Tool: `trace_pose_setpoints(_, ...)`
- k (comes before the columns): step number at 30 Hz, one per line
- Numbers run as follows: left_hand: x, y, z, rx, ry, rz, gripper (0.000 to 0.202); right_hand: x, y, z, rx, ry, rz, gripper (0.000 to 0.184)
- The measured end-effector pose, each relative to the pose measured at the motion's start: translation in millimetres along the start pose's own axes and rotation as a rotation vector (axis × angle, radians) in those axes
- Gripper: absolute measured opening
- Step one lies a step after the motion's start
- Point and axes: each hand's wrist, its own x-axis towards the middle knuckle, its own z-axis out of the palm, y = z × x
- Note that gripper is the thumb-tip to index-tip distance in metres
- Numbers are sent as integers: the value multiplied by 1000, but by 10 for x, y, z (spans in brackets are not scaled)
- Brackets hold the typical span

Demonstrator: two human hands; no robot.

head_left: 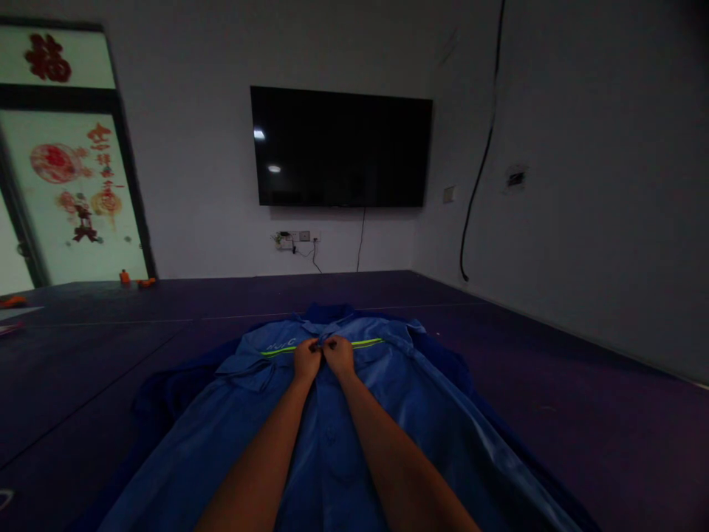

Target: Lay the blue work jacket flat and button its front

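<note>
pinching the front of the shirt (326, 451) near its top, the left hand (308, 360) and right hand (340, 356) are closed on cloth, short of the far edge of the desk (532, 391). fastening seems midway; what's done below, i cannot tell.

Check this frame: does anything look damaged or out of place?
Yes: a black cable dangles down the right wall, its lower end apparently unattached. Beside it, a smudged dark patch could be a damaged outlet.

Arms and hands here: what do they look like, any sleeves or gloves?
They are a person's. The left hand and right hand wear no gloves, and both forearms are bare of sleeves, watches or bracelets. No cables or markings show in this dim picture.
</note>
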Motion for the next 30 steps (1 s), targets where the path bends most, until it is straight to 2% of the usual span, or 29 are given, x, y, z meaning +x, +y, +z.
trace_pose_setpoints(11,-22,12,-9,56,32,-25,25,7,19,15,10,-24,29,14)
trace_pose_setpoints(20,-15,-24,-2,45,54,2,19,8,0,-10,11,-44,35,13)
trace_pose_setpoints(30,3,-20,-2,37,64,23,20,2,-8,-10,-56,-36,40,12)
